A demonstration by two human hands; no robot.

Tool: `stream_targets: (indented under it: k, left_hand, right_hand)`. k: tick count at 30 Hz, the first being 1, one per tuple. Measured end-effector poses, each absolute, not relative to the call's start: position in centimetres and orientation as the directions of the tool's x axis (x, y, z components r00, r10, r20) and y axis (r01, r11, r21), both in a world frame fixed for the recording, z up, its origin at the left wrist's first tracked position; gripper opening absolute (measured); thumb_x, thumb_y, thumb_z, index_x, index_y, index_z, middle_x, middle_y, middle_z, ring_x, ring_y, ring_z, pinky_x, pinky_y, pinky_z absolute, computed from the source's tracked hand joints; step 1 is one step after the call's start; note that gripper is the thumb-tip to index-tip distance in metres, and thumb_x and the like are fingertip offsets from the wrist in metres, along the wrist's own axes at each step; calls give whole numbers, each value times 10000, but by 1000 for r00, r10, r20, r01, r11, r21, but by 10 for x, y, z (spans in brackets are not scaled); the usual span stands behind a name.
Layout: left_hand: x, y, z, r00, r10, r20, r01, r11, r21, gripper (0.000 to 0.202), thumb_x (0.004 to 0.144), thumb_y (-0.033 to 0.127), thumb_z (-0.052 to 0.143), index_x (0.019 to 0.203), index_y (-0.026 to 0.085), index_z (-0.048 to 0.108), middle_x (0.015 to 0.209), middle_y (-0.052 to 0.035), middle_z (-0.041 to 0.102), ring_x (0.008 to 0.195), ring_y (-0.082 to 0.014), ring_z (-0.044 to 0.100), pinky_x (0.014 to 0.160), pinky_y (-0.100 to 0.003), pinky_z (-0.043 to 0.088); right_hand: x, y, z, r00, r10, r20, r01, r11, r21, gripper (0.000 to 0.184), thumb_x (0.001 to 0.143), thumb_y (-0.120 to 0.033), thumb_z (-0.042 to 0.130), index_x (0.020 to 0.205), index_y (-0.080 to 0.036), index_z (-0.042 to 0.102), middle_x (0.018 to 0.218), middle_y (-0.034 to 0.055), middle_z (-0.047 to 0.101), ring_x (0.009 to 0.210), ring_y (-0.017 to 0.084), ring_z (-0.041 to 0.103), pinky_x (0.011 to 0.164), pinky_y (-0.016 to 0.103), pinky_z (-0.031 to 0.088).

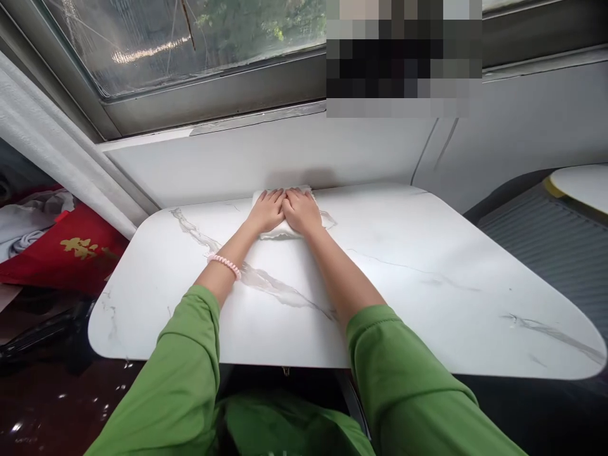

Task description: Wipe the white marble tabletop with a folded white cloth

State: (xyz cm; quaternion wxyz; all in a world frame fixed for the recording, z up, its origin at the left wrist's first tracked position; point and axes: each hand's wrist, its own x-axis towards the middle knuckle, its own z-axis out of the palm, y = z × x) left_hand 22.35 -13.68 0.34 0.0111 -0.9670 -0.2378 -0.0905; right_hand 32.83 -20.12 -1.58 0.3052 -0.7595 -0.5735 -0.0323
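Observation:
A white cloth [325, 218] lies at the far edge of a white marble-look table [427, 285], close to the wall. My left hand [266, 211] and my right hand [301, 211] rest side by side on top of it, fingers stretched flat and pressing down, thumbs touching. Most of the cloth is hidden under the hands. Green sleeves cover both forearms, and a pink coiled band [225, 263] sits on my left wrist.
A window [190, 38] and a white sill wall [285, 152] stand right behind the table. A red cushion with gold print [71, 250] lies at the left. A second pale tabletop [582, 183] shows at the far right, beside a ribbed grey seat [546, 240].

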Motion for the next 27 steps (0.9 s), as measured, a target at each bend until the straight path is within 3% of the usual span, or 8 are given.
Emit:
stream_targets:
  k: [10,17,23,27]
  left_hand:
    - [199,-182,7,863,487,133,491,-871,7,520,947,282,265,1416,65,320,1499,-138,293,1390,-235,240,1147,-439,120]
    - [154,-232,7,899,417,133,419,-908,12,535,970,370,231,1412,82,318,1504,-152,273,1402,-251,205,1145,-459,113]
    - [102,-286,13,915,376,147,378,-926,13,535,976,363,234,1401,53,331,1504,-166,261,1411,-256,167,1149,-475,115]
    - [71,-314,21,920,377,112,377,-926,21,548,975,349,253,1406,16,317,1508,-185,233,1416,-278,134,1150,-498,110]
  right_hand:
    - [314,-243,-10,349,882,316,813,-117,-570,516,846,-205,288,1287,-79,523,1395,126,479,1338,240,363,1123,463,215]
    - [301,-303,-12,232,960,157,539,8,-843,588,788,-158,311,1347,-189,491,1426,24,447,1395,180,252,1171,449,102]
    - [267,-369,-1,-81,993,85,595,117,-795,658,867,-275,370,1493,-246,170,1546,-3,130,1425,217,-3,1143,529,-58]
    - [246,-397,20,-318,947,-46,648,182,-740,767,893,-360,431,1499,-221,-18,1545,18,-83,1399,234,-131,1137,516,-54]
